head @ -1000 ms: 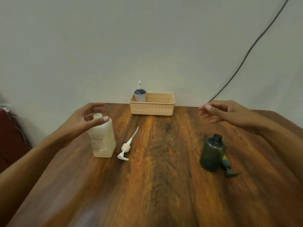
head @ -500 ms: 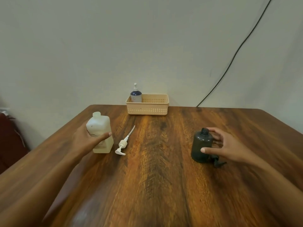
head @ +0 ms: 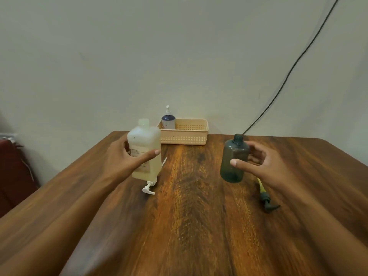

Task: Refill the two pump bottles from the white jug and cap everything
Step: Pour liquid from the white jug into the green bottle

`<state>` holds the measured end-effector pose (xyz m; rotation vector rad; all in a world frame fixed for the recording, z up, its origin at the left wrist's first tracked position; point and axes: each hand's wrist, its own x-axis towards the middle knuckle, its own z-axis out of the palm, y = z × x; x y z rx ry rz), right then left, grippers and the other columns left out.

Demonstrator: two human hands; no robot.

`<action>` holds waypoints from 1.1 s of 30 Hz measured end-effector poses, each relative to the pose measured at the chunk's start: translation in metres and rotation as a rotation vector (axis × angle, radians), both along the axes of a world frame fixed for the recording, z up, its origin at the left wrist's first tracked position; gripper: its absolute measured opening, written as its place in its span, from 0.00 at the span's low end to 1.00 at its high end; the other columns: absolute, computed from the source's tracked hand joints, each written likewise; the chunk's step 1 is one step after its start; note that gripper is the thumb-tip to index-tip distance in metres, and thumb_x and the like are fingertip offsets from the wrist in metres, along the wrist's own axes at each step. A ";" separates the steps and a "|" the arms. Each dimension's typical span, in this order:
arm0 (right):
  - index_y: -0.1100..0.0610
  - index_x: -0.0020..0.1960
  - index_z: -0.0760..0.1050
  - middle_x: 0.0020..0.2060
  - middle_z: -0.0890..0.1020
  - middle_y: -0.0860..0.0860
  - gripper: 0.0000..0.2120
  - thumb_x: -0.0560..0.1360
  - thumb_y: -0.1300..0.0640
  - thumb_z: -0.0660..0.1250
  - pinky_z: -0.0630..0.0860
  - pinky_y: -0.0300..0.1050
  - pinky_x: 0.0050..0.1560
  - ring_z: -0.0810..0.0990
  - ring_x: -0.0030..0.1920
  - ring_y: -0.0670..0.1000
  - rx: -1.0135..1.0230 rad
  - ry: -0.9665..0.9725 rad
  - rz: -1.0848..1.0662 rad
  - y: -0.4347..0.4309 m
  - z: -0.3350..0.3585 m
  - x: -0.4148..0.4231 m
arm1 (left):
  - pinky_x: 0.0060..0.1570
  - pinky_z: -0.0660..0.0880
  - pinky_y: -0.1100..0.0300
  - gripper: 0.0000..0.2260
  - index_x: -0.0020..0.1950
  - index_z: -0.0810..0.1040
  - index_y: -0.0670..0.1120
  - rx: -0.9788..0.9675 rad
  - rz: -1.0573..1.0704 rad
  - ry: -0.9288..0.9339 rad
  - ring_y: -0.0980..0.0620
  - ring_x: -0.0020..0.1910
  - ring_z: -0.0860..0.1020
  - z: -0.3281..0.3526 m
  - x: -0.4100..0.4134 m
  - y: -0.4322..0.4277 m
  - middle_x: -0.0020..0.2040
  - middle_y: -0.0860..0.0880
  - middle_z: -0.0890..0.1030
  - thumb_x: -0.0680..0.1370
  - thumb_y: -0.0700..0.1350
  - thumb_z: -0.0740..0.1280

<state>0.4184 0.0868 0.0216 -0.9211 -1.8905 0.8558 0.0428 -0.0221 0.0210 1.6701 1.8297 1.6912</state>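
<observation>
Since the earlier frame, both containers had left the table [head: 191, 226]: left hand [head: 121, 162] clamped the white jug [head: 144, 150], right hand [head: 258, 166] the uncapped dark bottle [head: 234, 158]. Pouring probably followed, needing mouths aligned.

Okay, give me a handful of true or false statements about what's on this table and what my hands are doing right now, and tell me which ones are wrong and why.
1. The left hand holds the white jug. True.
2. The dark bottle in the right hand has its pump screwed on. False: its neck is open, and the dark pump lies on the table.
3. A white pump lies on the table below the jug. True.
4. The basket sits at the near edge of the table. False: it stands at the far edge, by the wall.
5. A small blue bottle with a pump stands in the basket's left end. True.
</observation>
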 end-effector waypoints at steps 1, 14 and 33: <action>0.37 0.62 0.78 0.57 0.85 0.34 0.31 0.60 0.35 0.80 0.77 0.29 0.50 0.82 0.57 0.30 0.008 0.015 0.004 -0.003 0.005 -0.007 | 0.48 0.84 0.54 0.31 0.62 0.79 0.59 0.010 -0.024 0.003 0.60 0.53 0.84 0.007 0.008 0.001 0.54 0.59 0.86 0.63 0.69 0.80; 0.41 0.69 0.80 0.59 0.86 0.35 0.34 0.64 0.34 0.80 0.78 0.24 0.49 0.81 0.59 0.32 0.101 -0.013 0.098 -0.028 0.024 -0.042 | 0.48 0.84 0.58 0.36 0.70 0.77 0.56 0.011 -0.194 0.265 0.59 0.55 0.82 0.045 0.056 0.005 0.56 0.60 0.84 0.64 0.68 0.77; 0.40 0.72 0.79 0.61 0.85 0.36 0.38 0.63 0.32 0.79 0.78 0.32 0.51 0.82 0.61 0.39 0.080 -0.055 0.087 -0.030 0.022 -0.040 | 0.62 0.79 0.54 0.40 0.77 0.72 0.55 -0.086 -0.275 0.457 0.55 0.65 0.78 0.066 0.064 -0.005 0.67 0.56 0.80 0.67 0.53 0.83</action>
